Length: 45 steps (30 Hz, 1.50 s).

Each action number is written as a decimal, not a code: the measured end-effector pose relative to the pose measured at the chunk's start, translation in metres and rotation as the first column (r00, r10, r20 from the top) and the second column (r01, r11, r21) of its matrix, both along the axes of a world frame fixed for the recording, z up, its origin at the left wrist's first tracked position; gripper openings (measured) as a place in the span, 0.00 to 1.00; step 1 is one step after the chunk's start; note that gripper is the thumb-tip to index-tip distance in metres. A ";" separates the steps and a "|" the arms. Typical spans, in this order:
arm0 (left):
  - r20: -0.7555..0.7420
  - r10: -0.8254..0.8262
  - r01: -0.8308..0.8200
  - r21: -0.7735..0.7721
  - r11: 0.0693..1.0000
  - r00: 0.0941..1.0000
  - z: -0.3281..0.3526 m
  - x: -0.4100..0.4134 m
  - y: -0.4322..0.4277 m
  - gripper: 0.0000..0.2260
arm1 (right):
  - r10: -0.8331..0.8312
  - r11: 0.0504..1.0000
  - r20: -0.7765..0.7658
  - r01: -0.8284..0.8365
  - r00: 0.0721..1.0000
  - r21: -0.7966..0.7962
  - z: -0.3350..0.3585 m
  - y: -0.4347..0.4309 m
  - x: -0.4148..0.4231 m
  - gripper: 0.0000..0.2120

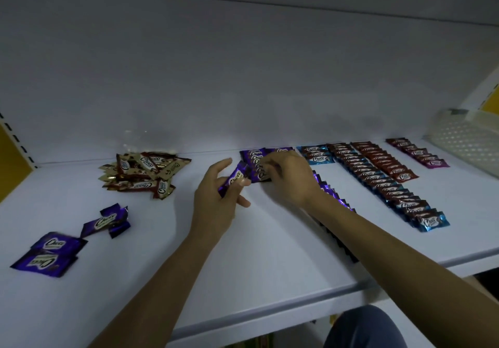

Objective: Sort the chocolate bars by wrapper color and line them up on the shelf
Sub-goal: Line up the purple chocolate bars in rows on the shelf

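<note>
My left hand [216, 202] holds a purple-wrapped bar [234, 179] between thumb and fingers, just left of the purple row [255, 156] at the back of the white shelf [270, 239]. My right hand [286, 177] rests over that row, its fingertips pinching a purple bar in it. More purple bars [330, 192] run toward me under my right forearm. Loose purple bars [105, 220] and a second purple pair [50, 253] lie at the left. A gold and brown pile [143, 172] sits at the back left.
Lined rows stand to the right: blue bars [317, 154], a long blue row [388, 185], a red row [383, 161], a magenta row [418, 152]. A clear plastic tray [464, 137] is at the far right. The shelf's front edge [297, 304] runs below my arms.
</note>
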<state>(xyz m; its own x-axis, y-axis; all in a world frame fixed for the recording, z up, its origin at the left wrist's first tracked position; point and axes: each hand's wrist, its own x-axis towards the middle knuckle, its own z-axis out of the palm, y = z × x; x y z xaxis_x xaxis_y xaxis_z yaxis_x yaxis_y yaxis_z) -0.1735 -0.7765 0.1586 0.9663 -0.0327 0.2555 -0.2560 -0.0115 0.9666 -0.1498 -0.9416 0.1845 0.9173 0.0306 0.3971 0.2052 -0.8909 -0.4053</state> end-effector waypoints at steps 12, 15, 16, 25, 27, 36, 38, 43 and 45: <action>0.055 -0.048 0.043 0.088 0.995 0.997 -0.003 0.002 0.000 0.06 | 0.290 0.658 -0.227 -0.021 0.930 0.753 0.022 0.004 -0.037 0.02; 0.058 -0.082 0.071 0.160 0.985 0.995 -0.005 0.002 -0.003 0.06 | 0.346 0.731 -0.206 -0.125 0.915 0.670 0.018 -0.002 -0.037 0.06; 0.084 -0.069 0.053 0.177 0.983 0.994 -0.006 0.002 -0.003 0.06 | 0.330 0.765 -0.209 -0.131 0.921 0.630 0.016 -0.004 -0.036 0.06; 0.084 0.141 -0.153 0.158 0.975 0.986 -0.014 0.011 -0.001 0.04 | 0.019 0.986 -0.272 -0.063 0.962 -0.154 0.001 -0.015 -0.028 0.11; 0.077 0.144 -0.154 0.158 0.975 0.987 -0.014 0.012 -0.001 0.04 | 0.027 0.975 -0.281 -0.087 0.959 -0.205 0.003 -0.013 -0.026 0.09; 0.102 0.170 -0.186 0.163 0.969 0.980 -0.014 0.011 -0.001 0.07 | -0.072 0.932 -0.102 0.030 0.992 -0.360 0.006 0.001 -0.004 0.08; 0.141 0.155 -0.182 0.204 0.962 0.978 -0.014 0.008 -0.001 0.06 | -0.081 0.926 -0.089 0.042 0.993 -0.375 0.005 0.000 -0.002 0.09; 0.165 0.085 -0.126 0.255 0.959 0.983 -0.015 0.008 -0.003 0.07 | -0.083 0.931 -0.088 0.046 0.993 -0.363 0.003 -0.001 0.002 0.08; 0.140 0.084 -0.117 0.253 0.960 0.987 -0.015 0.008 -0.003 0.09 | -0.087 0.933 -0.098 0.046 0.991 -0.356 0.003 -0.002 0.003 0.08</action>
<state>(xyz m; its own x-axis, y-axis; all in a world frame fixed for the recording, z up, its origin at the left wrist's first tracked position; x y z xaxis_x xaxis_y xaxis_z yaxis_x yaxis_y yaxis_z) -0.1654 -0.7795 0.1433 0.9282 -0.0187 0.3716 -0.3608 -0.2896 0.8865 -0.1471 -0.9434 0.1877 0.9593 0.0877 0.2684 0.1126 -0.9905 -0.0790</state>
